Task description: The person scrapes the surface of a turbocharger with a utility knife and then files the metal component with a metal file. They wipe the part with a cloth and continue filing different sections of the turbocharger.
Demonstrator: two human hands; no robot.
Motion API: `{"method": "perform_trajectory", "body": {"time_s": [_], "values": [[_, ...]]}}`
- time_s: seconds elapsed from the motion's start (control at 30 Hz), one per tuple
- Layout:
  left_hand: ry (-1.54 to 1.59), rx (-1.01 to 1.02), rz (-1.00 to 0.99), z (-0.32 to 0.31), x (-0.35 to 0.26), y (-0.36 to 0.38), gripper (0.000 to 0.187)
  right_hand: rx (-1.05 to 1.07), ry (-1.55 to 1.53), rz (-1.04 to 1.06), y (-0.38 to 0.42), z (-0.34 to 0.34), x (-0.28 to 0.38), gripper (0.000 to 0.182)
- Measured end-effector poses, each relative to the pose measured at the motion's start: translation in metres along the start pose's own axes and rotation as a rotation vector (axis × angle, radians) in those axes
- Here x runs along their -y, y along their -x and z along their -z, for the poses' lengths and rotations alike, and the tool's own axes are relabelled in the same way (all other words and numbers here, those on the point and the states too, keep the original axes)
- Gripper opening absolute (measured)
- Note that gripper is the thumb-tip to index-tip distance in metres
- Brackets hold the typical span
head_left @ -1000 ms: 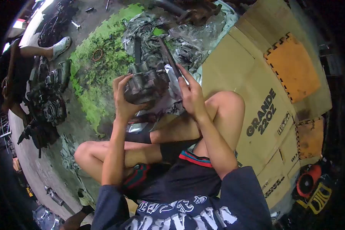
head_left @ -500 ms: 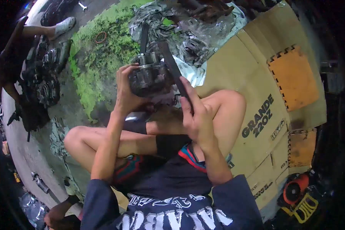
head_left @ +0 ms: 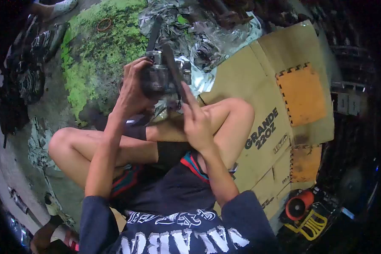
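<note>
My left hand (head_left: 133, 91) is wrapped round the left side of a dark metal engine part (head_left: 158, 78), held above my crossed legs. A long flat dark strip (head_left: 173, 70) lies slanted across the part's right side. The strip's lower end is pinched in the fingers of my right hand (head_left: 197, 120). Another dark strip (head_left: 154, 36) sticks up behind the metal part. Motion blurs the part and the slanted strip a little.
Cardboard (head_left: 233, 80) with orange foam mats (head_left: 305, 95) spreads to the right. Crumpled plastic and rags (head_left: 207, 46) lie beyond my hands. Dark machine parts (head_left: 29, 84) and a red ring (head_left: 104, 24) are at left. Another person's hand (head_left: 42, 239) shows at lower left.
The whole view has shifted, so the surroundings appear further left. The slanted strip has moved closer over the metal part, still in my right hand.
</note>
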State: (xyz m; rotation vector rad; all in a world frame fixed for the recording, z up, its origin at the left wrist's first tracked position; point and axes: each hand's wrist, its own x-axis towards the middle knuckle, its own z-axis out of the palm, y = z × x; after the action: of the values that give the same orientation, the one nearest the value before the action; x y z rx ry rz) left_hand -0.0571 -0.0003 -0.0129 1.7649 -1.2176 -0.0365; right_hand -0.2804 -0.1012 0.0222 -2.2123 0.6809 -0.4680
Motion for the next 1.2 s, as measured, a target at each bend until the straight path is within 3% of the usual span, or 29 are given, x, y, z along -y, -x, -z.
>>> {"method": "perform_trajectory", "body": {"time_s": [0.03, 0.1, 0.17, 0.2, 0.27, 0.3, 0.37, 0.4, 0.47, 0.53, 0.6, 0.67, 0.77, 0.83, 0.87, 0.93, 1.03, 1.2], "values": [[-0.001, 0.045, 0.017, 0.004, -0.001, -0.002, 0.108, 0.002, -0.068, 0.007, 0.009, 0.008, -0.007, 0.066], [0.008, 0.085, 0.048, 0.009, -0.003, -0.004, 0.108, -0.175, -0.374, -0.267, 0.034, 0.018, -0.012, 0.054], [-0.009, 0.105, 0.049, 0.009, 0.0, -0.01, 0.105, -0.144, -0.63, -0.643, 0.055, 0.056, -0.035, 0.04], [0.019, 0.085, 0.055, 0.01, -0.002, -0.014, 0.102, -0.14, -0.62, -0.651, 0.055, 0.064, -0.034, 0.04], [0.025, 0.096, 0.066, 0.01, 0.003, -0.017, 0.104, -0.267, -0.787, -0.354, 0.043, 0.077, -0.033, 0.03], [0.027, 0.112, 0.068, 0.011, 0.005, -0.018, 0.105, -0.267, -0.782, -0.352, 0.038, 0.085, -0.039, 0.03], [0.041, 0.117, 0.081, 0.011, 0.006, -0.019, 0.106, -0.254, -0.141, -0.145, 0.024, 0.103, -0.056, 0.025], [0.034, 0.121, 0.081, 0.012, 0.006, -0.02, 0.106, -0.262, -0.092, -0.111, 0.007, 0.114, -0.054, 0.019], [0.03, 0.126, 0.082, 0.012, 0.005, -0.02, 0.107, -0.125, 0.507, 0.195, -0.031, 0.148, -0.04, 0.021], [0.015, 0.139, 0.07, 0.013, 0.004, -0.02, 0.106, -0.077, 0.456, 0.139, -0.068, 0.161, -0.028, 0.021], [0.017, 0.122, 0.056, 0.011, 0.006, -0.019, 0.105, 0.015, 0.553, 0.227, -0.107, 0.171, -0.022, 0.025], [0.019, 0.109, 0.043, 0.009, 0.008, -0.015, 0.104, 0.019, 0.726, 0.432, -0.149, 0.174, -0.015, 0.032], [0.008, 0.115, 0.008, 0.008, 0.007, -0.01, 0.104, 0.154, 0.669, 0.482, -0.201, 0.17, -0.017, 0.036], [0.009, 0.103, -0.037, 0.008, 0.002, -0.008, 0.104, 0.255, 0.786, 0.726, -0.222, 0.156, 0.0, 0.039], [0.008, 0.109, -0.034, 0.009, 0.001, -0.008, 0.104, 0.256, 0.781, 0.721, -0.232, 0.151, 0.014, 0.039], [0.012, 0.133, -0.015, 0.011, -0.001, -0.004, 0.103, 0.737, 0.826, 0.381, -0.249, 0.144, 0.041, 0.031], [-0.004, 0.097, -0.046, 0.007, -0.003, -0.005, 0.101, 0.638, 0.95, 0.441, -0.254, 0.14, 0.055, 0.03], [0.008, 0.115, -0.036, 0.008, 0.001, -0.008, 0.099, 0.674, 0.863, 0.619, -0.279, 0.139, 0.053, 0.022]]}}
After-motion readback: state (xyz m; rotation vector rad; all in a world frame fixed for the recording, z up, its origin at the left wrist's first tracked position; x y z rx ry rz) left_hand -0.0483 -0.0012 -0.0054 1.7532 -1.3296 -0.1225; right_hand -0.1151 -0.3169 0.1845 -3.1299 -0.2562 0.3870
